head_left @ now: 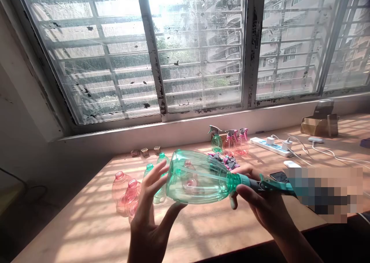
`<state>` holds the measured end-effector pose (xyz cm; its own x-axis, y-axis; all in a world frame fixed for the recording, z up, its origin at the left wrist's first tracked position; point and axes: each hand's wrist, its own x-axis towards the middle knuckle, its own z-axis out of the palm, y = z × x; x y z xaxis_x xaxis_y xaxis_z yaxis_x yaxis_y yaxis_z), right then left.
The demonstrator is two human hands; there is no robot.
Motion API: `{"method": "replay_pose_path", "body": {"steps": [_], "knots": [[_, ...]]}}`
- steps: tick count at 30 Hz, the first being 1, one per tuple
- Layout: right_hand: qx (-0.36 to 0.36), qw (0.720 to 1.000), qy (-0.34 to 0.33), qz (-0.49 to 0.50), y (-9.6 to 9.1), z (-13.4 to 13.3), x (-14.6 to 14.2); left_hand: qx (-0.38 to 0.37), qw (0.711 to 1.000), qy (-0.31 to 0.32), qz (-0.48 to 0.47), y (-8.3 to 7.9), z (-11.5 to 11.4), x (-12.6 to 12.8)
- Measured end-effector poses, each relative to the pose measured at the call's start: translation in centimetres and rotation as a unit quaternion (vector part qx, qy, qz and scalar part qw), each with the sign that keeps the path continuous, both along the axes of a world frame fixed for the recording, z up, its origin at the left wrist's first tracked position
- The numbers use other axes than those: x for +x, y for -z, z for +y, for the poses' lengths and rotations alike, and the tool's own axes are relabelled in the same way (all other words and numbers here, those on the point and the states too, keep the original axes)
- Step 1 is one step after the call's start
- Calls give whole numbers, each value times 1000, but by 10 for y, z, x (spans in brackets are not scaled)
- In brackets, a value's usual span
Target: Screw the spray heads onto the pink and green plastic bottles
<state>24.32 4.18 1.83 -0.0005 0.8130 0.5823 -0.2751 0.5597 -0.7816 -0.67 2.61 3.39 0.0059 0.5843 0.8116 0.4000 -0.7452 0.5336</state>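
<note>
A clear green spray bottle (199, 180) lies on its side in the air before me, base to the left and neck to the right. My left hand (153, 201) is curved around its base, thumb underneath and fingers behind. At the neck, my right hand (260, 201) pinches the teal collar (245, 179) of the spray head between thumb and fingers. The grey and teal spray head (271, 185) points right, and a pale dip tube runs inside the bottle. Red bottles without heads (119, 186) and green ones (149, 170) stand behind my left hand, partly hidden.
Several loose pink and grey spray heads (229, 162) lie behind the held bottle. Complete spray bottles (216, 143) stand by the sill. A white power strip (271, 146) with plugs and cables is at right, near a cardboard box (318, 125). A pixelated patch covers the right table edge.
</note>
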Motion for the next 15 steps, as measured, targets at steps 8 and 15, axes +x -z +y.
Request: {"method": "replay_pose_path", "body": {"steps": [8, 15], "knots": [[-13, 995, 92, -35, -2, -9, -4, -91, 994, 14, -58, 5, -5, 3], [-37, 999, 5, -5, -2, -2, -6, -41, 999, 25, -10, 0, 1, 2]]}}
